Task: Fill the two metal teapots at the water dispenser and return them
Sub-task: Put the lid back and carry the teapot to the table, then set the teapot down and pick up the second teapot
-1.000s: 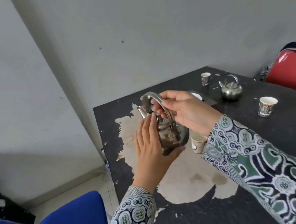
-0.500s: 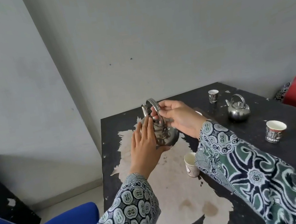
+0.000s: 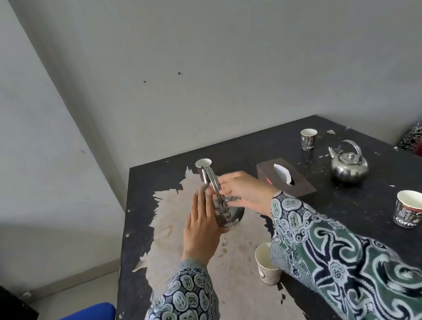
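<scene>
Down comes the near teapot since a moment ago, now low over the worn pale patch of the black table.

Right hand pinches the upright handle at its top, fingers curled round the metal bar; left hand lies flat against the pot's side, fingers straight and together. Whether the base touches the tabletop, I cannot tell. Well off beyond the right fingers, past the tissue box, stands the second teapot, untouched. One paper cup sits under the right sleeve.
</scene>
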Demonstrator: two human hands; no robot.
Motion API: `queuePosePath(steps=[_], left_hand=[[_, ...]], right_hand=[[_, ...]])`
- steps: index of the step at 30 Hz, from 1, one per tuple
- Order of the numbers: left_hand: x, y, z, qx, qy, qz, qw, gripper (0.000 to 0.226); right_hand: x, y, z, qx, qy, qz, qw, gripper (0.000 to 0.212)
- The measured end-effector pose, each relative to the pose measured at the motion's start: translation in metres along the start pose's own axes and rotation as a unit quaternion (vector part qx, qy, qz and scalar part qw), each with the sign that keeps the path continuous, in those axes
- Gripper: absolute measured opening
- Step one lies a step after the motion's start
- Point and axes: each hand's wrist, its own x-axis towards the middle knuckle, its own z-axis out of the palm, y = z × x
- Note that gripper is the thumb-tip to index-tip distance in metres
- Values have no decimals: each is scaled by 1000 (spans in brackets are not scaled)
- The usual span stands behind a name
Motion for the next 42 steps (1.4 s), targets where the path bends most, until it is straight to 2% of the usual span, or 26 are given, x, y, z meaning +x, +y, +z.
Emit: queuePosePath(steps=[8,12,17,21,23,26,29,34,38,40,42], left_hand=[[6,-2,82,-5,-101,-26,995,80],[6,-5,112,-4,-141,-32,989,83],[16,-8,138,5,-162,-36,986,85],[36,-11,150,-9,-157,-33,987,88],[48,-13,155,-32,-162,-29,986,90],[64,-14,161,-57,-170,-36,983,89],[77,-13,166,-52,-161,-30,985,80],[87,-13,167,-50,-177,-27,983,76],[90,-15,157,-63,-212,-27,975,84],[90,-18,148,-117,-228,-35,966,92],[90,-18,136,-162,-211,-65,962,88]], right_hand=[[56,59,-10,-34,5,106,994,30],[75,81,-13,-42,6,137,990,31],[93,98,-18,-100,16,131,986,31],[111,106,-23,-171,7,89,981,36],[118,112,-24,-252,-13,89,964,40],[128,125,-21,-360,-38,136,922,50],[136,134,-21,-401,-34,153,902,59],[144,134,-22,-413,-21,158,897,62],[142,128,-22,-384,-34,173,906,61],[136,119,-25,-380,-46,174,907,58],[130,110,-33,-370,-50,172,911,54]])
